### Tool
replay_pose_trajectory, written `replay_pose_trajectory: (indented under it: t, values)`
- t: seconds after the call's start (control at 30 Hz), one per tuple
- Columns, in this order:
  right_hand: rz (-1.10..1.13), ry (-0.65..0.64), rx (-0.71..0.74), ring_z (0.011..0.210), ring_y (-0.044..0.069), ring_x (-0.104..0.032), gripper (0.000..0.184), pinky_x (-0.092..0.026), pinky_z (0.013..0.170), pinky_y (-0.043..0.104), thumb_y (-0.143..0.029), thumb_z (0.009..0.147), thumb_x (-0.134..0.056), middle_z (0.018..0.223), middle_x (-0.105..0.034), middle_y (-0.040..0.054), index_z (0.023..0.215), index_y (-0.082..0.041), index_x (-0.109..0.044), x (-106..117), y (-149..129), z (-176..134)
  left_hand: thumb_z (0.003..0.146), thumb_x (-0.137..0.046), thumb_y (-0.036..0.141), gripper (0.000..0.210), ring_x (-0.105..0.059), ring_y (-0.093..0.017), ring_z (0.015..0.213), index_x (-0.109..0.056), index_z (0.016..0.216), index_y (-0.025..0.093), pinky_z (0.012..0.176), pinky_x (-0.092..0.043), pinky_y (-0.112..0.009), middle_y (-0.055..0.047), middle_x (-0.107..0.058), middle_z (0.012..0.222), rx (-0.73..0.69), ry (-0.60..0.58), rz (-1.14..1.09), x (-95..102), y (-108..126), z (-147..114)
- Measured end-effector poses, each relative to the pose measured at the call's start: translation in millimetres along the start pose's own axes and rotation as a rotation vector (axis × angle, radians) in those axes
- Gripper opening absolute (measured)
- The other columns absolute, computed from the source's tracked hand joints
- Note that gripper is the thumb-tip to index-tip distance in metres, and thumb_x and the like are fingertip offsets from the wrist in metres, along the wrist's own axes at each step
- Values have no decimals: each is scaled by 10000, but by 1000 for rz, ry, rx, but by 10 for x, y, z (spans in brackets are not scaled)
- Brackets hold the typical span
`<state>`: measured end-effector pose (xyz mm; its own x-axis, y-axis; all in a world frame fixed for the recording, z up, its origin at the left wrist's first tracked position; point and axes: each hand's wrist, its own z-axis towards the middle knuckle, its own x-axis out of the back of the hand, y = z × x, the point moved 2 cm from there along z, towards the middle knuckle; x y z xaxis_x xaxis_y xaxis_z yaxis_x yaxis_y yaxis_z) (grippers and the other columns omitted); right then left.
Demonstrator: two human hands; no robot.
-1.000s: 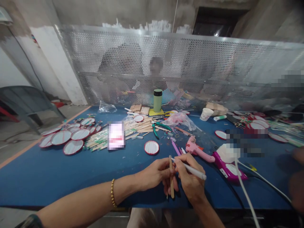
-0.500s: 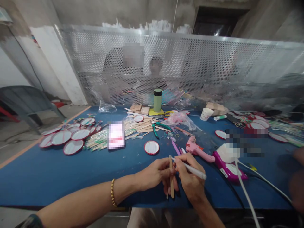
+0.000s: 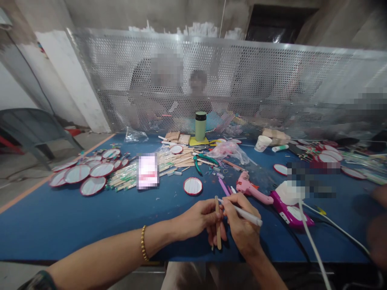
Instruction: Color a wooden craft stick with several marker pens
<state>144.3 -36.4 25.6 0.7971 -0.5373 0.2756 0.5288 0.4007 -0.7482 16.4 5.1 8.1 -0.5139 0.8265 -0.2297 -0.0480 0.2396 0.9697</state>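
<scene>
A: Nearest first. The left hand?

B: Gold bead bracelet at the wrist. Thumb and forefinger pinched together on a flat wooden stick; the other fingers curl loosely beneath.

A: Right hand?

B: Closed around a white pen in a writing hold. Pen tip at the stick's upper end; too small to tell whether it touches.

A: Place of the stick?

B: Between the two hands, above the near part of a blue table, far end pointing away from the body.

A: Just beyond?

B: One red-rimmed disc lying flat. To its right, a purple pen, a pink glue gun, then a magenta box.

A: Farther out?

B: Heap of discs on the left side. Loose sticks mid-table, green-handled pliers by them, handles spread. Paper cup to the right; green bottle upright on a yellow sheet.

A: Farthest?

B: Perforated metal screen; people dimly visible through it, concrete wall behind.
</scene>
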Motion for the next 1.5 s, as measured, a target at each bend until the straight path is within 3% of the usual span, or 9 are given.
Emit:
replay_pose_trajectory:
  t: [0.33,1.5]
  values:
    - [47,25,-83,398,94,-488,285,-419,420,212,-358,890,-584,525,-598,-30,659,-194,-620,24,47,-42,840,-623,637,485,-590,-108,484,-482,924,181,485,-458,-225,-13,-671,701,2,-22,-34,16,-23,5]
    - [5,16,5,411,82,-509,250,-412,419,176,-286,883,-584,522,-598,-42,656,-191,-626,18,10,-34,808,-636,671,527,-595,-117,472,-457,905,185,475,-476,-236,-19,-668,694,-1,-24,-42,19,-42,12]
